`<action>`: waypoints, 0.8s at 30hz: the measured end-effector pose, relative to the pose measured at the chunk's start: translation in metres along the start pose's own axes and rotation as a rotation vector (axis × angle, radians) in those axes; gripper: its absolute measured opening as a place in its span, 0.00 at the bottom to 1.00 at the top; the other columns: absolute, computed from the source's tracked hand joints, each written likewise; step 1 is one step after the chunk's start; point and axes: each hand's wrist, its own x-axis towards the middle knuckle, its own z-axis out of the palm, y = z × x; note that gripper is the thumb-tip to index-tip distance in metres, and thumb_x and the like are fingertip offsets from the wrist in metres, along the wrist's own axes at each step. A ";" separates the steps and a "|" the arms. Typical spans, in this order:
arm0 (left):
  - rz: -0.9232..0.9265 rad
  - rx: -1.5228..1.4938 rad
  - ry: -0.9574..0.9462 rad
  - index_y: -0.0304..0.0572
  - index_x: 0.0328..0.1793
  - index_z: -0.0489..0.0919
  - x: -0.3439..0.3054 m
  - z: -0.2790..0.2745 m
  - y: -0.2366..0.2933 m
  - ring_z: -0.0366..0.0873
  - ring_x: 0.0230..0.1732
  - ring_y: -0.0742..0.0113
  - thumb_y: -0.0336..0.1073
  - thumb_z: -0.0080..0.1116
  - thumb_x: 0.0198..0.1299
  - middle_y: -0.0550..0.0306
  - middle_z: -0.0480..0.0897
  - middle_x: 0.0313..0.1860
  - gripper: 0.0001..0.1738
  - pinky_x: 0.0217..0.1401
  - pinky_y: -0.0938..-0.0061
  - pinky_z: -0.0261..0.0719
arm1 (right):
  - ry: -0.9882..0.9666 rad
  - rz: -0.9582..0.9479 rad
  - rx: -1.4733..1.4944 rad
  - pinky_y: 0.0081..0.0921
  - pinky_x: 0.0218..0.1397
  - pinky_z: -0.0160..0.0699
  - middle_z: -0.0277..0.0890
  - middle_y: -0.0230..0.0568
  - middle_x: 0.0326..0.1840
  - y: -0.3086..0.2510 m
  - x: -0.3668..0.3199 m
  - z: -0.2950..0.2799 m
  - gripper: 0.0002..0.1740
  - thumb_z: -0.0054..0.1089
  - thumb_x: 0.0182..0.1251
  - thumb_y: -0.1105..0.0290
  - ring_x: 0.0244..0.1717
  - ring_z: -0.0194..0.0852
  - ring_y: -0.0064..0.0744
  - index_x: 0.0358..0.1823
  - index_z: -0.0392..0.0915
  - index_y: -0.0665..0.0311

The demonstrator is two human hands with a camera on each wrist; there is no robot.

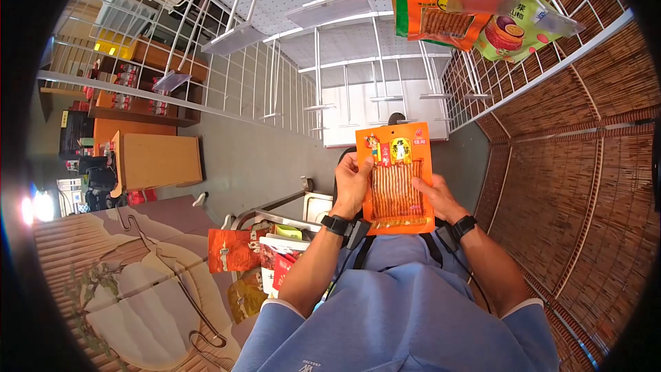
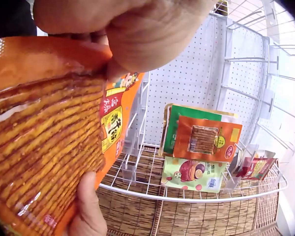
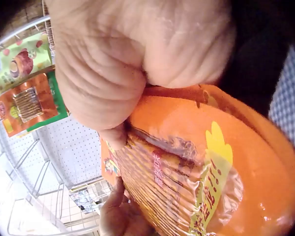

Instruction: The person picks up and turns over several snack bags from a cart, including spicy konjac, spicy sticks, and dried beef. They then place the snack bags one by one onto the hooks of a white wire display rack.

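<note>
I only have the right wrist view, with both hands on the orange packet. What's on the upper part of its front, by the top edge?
Observer: In the head view, the orange packet carries a yellow patch with dark characters, above the sticks showing in its window.
Operator: Good. Any other packets close by that I'm not seeing?
Observer: Yes. The head view shows several packets beside the person's left forearm, including a red-orange one and a white one.

Shop: snack packets (image 2: 225, 142) hanging on white display rack (image 2: 187, 73).
</note>
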 end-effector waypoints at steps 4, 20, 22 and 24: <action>-0.026 -0.059 -0.021 0.35 0.55 0.74 -0.001 0.002 -0.006 0.81 0.38 0.77 0.30 0.63 0.73 0.57 0.85 0.45 0.11 0.45 0.78 0.81 | 0.011 0.000 -0.001 0.29 0.62 0.82 0.81 0.38 0.61 -0.001 0.000 0.001 0.22 0.61 0.79 0.67 0.57 0.81 0.26 0.67 0.74 0.71; 0.103 -0.013 -0.058 0.34 0.62 0.76 0.004 0.012 0.059 0.83 0.49 0.73 0.27 0.63 0.72 0.57 0.86 0.52 0.16 0.56 0.74 0.83 | 0.037 -0.067 0.290 0.39 0.61 0.87 0.80 0.45 0.61 0.000 0.002 0.005 0.28 0.45 0.86 0.50 0.58 0.83 0.38 0.67 0.71 0.70; 0.202 -0.031 -0.036 0.35 0.63 0.75 0.012 0.012 0.086 0.83 0.51 0.72 0.27 0.63 0.72 0.57 0.85 0.53 0.17 0.57 0.73 0.83 | -0.032 -0.027 0.272 0.40 0.58 0.88 0.82 0.47 0.58 -0.004 0.000 -0.005 0.28 0.44 0.86 0.49 0.54 0.85 0.39 0.64 0.73 0.69; 0.273 -0.042 -0.027 0.35 0.63 0.75 0.017 0.018 0.117 0.83 0.52 0.71 0.27 0.63 0.72 0.57 0.85 0.54 0.16 0.58 0.73 0.83 | -0.017 0.009 0.207 0.41 0.50 0.89 0.85 0.51 0.47 -0.005 -0.002 -0.005 0.26 0.41 0.86 0.47 0.46 0.87 0.40 0.55 0.74 0.66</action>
